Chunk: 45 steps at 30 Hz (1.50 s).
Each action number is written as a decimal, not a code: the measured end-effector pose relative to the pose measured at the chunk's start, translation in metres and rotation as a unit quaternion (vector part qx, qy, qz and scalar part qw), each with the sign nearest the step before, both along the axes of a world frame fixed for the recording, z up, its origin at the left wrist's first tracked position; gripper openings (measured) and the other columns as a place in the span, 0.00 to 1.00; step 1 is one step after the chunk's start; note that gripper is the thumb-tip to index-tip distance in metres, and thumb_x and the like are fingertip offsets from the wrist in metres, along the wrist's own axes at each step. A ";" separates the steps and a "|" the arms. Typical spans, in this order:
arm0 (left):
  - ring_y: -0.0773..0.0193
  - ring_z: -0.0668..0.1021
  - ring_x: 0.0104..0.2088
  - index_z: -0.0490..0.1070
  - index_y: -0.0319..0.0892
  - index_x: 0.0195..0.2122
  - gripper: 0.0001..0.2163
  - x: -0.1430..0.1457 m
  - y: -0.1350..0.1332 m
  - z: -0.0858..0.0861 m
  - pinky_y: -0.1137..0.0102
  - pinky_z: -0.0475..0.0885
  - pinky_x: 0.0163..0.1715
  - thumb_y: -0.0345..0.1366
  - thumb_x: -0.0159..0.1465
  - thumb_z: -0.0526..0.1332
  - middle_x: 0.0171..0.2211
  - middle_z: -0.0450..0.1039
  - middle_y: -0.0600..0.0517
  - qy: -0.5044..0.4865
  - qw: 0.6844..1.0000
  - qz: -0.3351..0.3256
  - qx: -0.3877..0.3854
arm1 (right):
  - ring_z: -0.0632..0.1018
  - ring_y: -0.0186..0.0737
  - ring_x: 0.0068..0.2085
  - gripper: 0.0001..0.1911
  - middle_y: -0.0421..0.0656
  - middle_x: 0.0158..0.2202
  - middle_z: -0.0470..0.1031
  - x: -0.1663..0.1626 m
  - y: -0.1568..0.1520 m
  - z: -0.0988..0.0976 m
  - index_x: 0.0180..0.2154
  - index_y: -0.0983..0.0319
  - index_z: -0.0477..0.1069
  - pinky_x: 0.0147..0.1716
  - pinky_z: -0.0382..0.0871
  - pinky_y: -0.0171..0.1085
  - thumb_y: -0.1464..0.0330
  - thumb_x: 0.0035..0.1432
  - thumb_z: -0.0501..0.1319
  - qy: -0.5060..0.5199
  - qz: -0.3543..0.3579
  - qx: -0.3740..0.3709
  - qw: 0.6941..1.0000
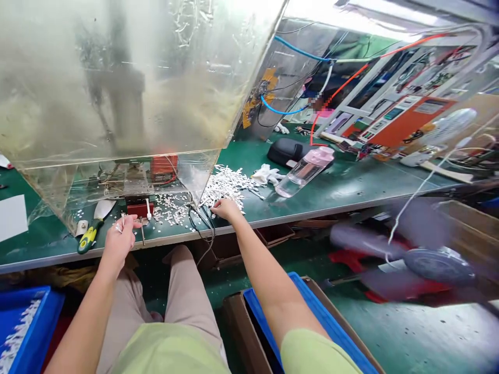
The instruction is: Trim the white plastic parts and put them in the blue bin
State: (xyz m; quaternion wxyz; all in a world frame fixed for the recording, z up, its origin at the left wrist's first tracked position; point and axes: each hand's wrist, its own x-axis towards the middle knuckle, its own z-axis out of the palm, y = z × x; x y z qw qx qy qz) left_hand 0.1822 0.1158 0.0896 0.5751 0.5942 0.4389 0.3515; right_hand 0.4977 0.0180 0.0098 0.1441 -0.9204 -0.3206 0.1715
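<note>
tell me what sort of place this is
Probably a small-parts factory workshop: a long green workbench, a heap of slender white pieces, and a rectangular blue plastic bin holding more white pieces.

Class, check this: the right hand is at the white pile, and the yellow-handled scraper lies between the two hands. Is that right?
Not quite: in the head view, the scraper lies to the left of the left hand, not between it and the right hand. The rest stands.

The white pieces (226,188) look plastic, the tabletop (335,188) smooth and glossy.
</note>
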 end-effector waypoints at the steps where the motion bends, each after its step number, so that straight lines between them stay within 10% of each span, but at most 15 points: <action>1: 0.79 0.59 0.11 0.70 0.37 0.40 0.19 0.004 0.001 0.000 0.79 0.49 0.09 0.49 0.58 0.60 0.29 0.74 0.51 0.014 1.000 -0.001 -0.010 | 0.76 0.41 0.39 0.09 0.46 0.34 0.78 0.002 0.000 0.001 0.35 0.61 0.75 0.35 0.64 0.32 0.68 0.48 0.63 0.008 0.001 0.004 1.000; 10: 0.81 0.55 0.09 0.64 0.37 0.28 0.15 0.037 -0.008 -0.011 0.81 0.43 0.09 0.45 0.56 0.64 0.20 0.71 0.53 -0.066 0.986 -0.051 -0.145 | 0.75 0.41 0.30 0.17 0.45 0.27 0.74 0.002 -0.030 -0.006 0.39 0.66 0.72 0.29 0.66 0.35 0.71 0.43 0.60 0.073 -0.017 0.096 0.993; 15: 0.80 0.56 0.09 0.63 0.38 0.24 0.11 0.037 -0.011 -0.011 0.80 0.43 0.10 0.37 0.56 0.63 0.14 0.65 0.57 -0.098 0.985 -0.025 -0.142 | 0.68 0.31 0.21 0.16 0.37 0.23 0.69 -0.004 -0.047 -0.008 0.31 0.62 0.69 0.21 0.63 0.32 0.63 0.36 0.65 0.278 -0.083 0.354 0.889; 20: 0.79 0.59 0.11 0.65 0.38 0.26 0.12 0.017 -0.043 0.005 0.80 0.47 0.11 0.40 0.54 0.64 0.16 0.66 0.56 -0.158 0.965 -0.138 -0.156 | 0.70 0.31 0.26 0.23 0.41 0.34 0.73 -0.047 -0.056 0.022 0.31 0.59 0.69 0.21 0.63 0.31 0.57 0.32 0.71 0.349 -0.041 0.466 0.812; 31: 0.80 0.58 0.13 0.63 0.40 0.33 0.18 0.005 -0.054 0.003 0.79 0.46 0.12 0.45 0.50 0.68 0.20 0.63 0.60 -0.204 0.954 -0.139 -0.168 | 0.71 0.34 0.24 0.29 0.39 0.27 0.74 -0.169 -0.024 0.070 0.47 0.58 0.61 0.24 0.64 0.33 0.52 0.48 0.65 0.364 0.245 0.353 0.827; 37: 0.79 0.59 0.14 0.61 0.39 0.26 0.18 -0.005 -0.050 0.004 0.78 0.51 0.14 0.47 0.52 0.66 0.18 0.61 0.60 -0.213 0.966 -0.105 -0.100 | 0.69 0.34 0.25 0.21 0.42 0.26 0.73 -0.184 -0.013 0.069 0.31 0.62 0.71 0.25 0.62 0.33 0.49 0.53 0.59 0.296 0.343 0.282 0.846; 45: 0.77 0.62 0.15 0.64 0.40 0.37 0.15 -0.026 -0.040 0.002 0.79 0.49 0.12 0.47 0.57 0.61 0.20 0.64 0.59 -0.236 0.966 -0.012 -0.100 | 0.67 0.32 0.22 0.26 0.41 0.20 0.69 -0.187 0.030 0.052 0.27 0.63 0.75 0.20 0.58 0.32 0.45 0.46 0.61 0.377 0.213 0.318 0.843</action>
